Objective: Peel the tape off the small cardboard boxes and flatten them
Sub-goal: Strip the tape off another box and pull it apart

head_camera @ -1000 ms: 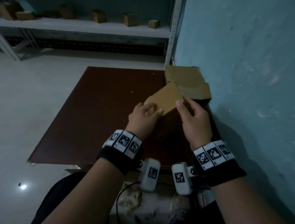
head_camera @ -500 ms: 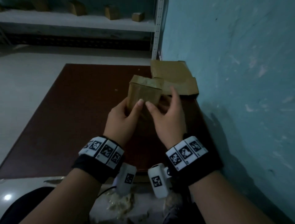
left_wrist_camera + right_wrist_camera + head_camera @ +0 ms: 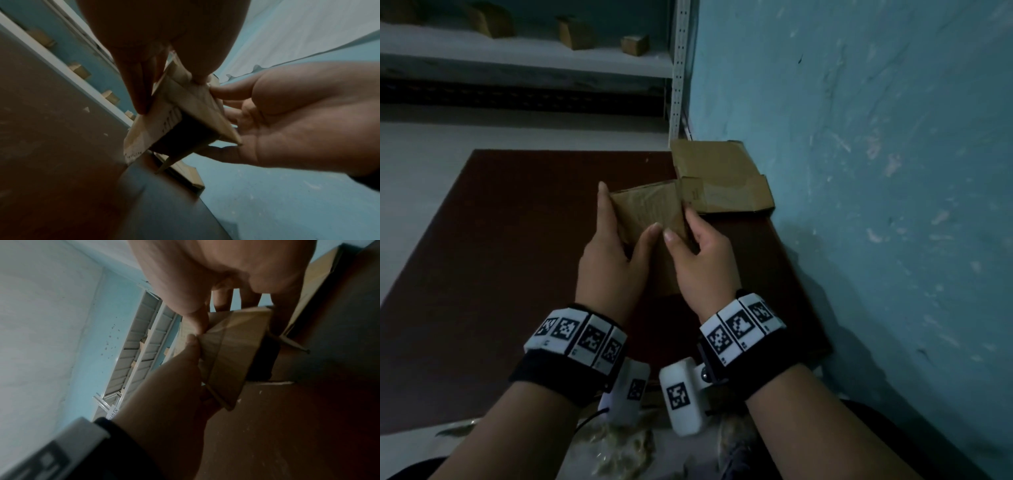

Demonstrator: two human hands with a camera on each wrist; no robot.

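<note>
Both hands hold a small brown cardboard box (image 3: 649, 210) above the dark red mat (image 3: 510, 246). My left hand (image 3: 616, 240) grips its left side, fingers along the edge and thumb on the near face. On the right side my right hand (image 3: 688, 236) grips it with thumb on the near face and fingers behind. The left wrist view shows the box (image 3: 176, 113) with its underside open and dark, pinched between thumb and fingers, my right hand (image 3: 287, 116) beside it. In the right wrist view clear tape runs over the box (image 3: 230, 353).
Flattened cardboard (image 3: 719, 181) lies on the mat's far right corner against the blue wall (image 3: 876, 171). A white shelf (image 3: 524, 51) at the back carries several small boxes (image 3: 635, 44). Crumpled tape scraps (image 3: 619, 452) lie near my lap. Pale floor spreads to the left.
The box has turned in my hands, from a tilted corner-up pose to a broad face towards me. Both hands have shifted to its left and right sides.
</note>
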